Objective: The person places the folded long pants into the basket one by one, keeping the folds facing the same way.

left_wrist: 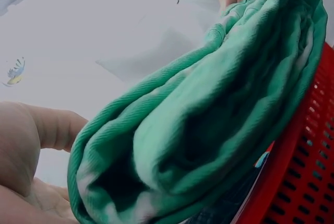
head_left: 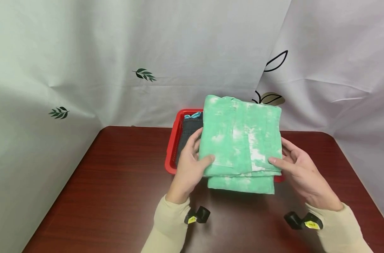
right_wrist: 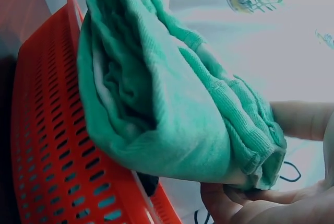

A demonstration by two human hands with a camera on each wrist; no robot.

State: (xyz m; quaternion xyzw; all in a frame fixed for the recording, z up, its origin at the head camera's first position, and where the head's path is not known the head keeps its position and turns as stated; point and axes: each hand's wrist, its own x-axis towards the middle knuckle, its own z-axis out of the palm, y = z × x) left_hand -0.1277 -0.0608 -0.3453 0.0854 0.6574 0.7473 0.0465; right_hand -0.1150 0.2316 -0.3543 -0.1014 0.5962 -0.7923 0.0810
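Observation:
A thick folded garment [head_left: 240, 137], green with white tie-dye patches and a twill weave, is held up over the front of a red basket [head_left: 170, 154]. My left hand [head_left: 190, 165] grips its left edge, thumb on the face towards me and fingers behind. On the opposite edge my right hand [head_left: 300, 172] grips it the same way. Rolled layers of the green garment [left_wrist: 203, 114] show end-on in the left wrist view. In the right wrist view the garment [right_wrist: 182, 114] overlaps the basket's perforated wall [right_wrist: 57, 130]. Its folds hide what kind of garment it is.
Dark folded cloth [head_left: 192, 125], with a small light-blue piece [head_left: 192, 115] at its far end, lies inside the basket, mostly hidden by the garment. The basket stands on a reddish-brown table [head_left: 116, 175]. White curtains [head_left: 195, 52] with leaf prints hang behind and beside it.

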